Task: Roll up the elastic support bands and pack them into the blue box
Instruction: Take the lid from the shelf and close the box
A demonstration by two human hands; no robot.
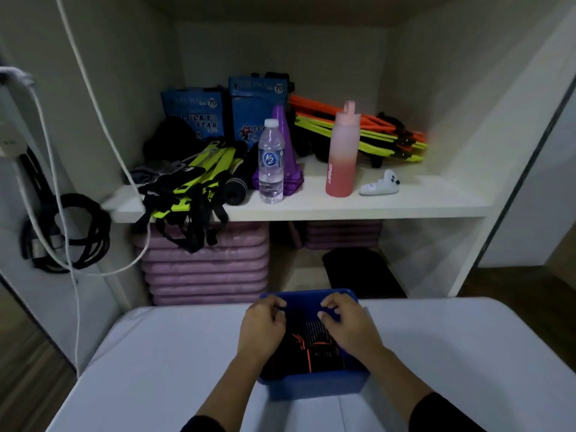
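Note:
The blue box [314, 386] stands on the white table, at its far middle. Inside it lie black elastic support bands [311, 344] with orange and white stripes. My left hand [261, 325] rests on the box's left side, fingers curled over the bands near the far left corner. Over the right side, my right hand [346, 325] has its fingers bent down onto the bands. Whether either hand pinches a band or only presses on it is hidden by the fingers.
The white table [156, 353] fills the foreground. Behind it a white shelf [343, 207] carries a water bottle [270, 160], a pink bottle [342, 151], purple cones, blue cartons and neon straps. Purple mats [205, 269] are stacked below. Cables hang at the left.

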